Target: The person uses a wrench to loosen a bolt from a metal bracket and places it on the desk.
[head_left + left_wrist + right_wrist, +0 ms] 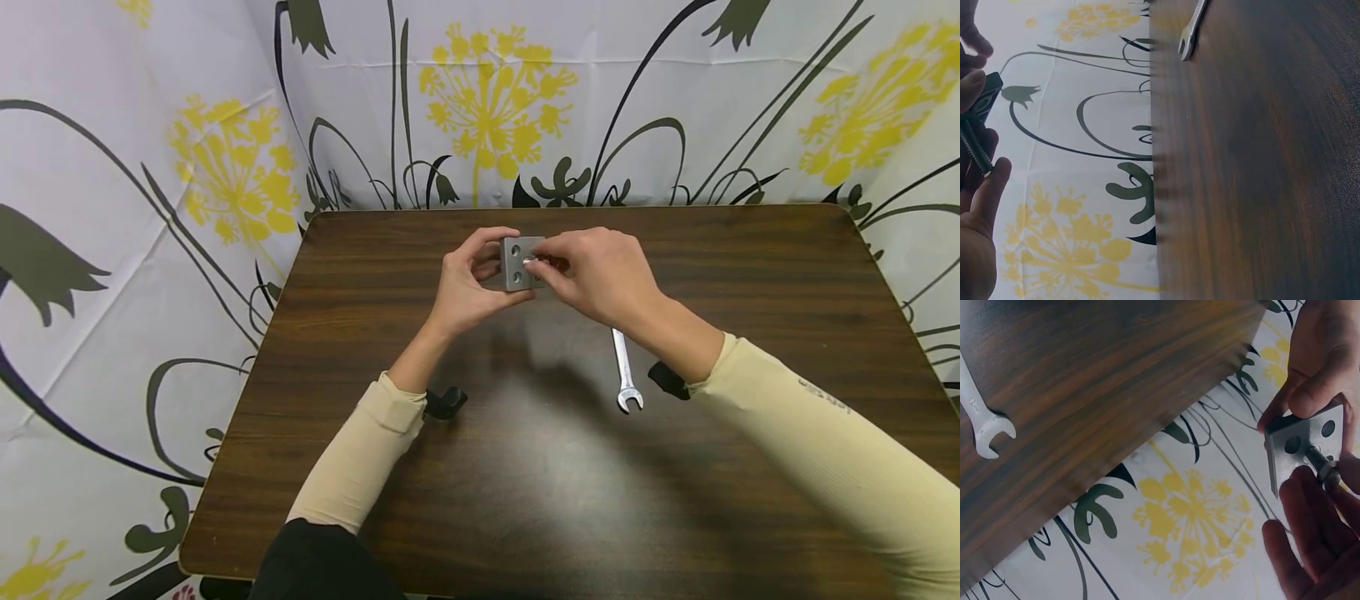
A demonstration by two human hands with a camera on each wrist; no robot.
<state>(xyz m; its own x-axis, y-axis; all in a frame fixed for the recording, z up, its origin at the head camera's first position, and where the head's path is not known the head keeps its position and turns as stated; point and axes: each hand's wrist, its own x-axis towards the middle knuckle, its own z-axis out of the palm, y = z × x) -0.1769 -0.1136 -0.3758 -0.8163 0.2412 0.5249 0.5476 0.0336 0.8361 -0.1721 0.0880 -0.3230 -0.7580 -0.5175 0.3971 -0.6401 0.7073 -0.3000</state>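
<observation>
Grips drilled metal block (1310, 436) by opposite edges in half-curled left hand (465, 292), pinches bolt (1321, 464) at block's face in nearly closed right hand (600, 273); best guided squarely, unforced.

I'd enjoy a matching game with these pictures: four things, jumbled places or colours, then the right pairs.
1. Open-end wrench
2. Threaded bolt
3. Drilled metal block
4. Fabric backdrop

A. Gripped in the left hand
B. White with yellow flowers
C. Lying on the wood-grain tabletop
D. At the right hand's fingers

Pairs: 1-C, 2-D, 3-A, 4-B
</observation>
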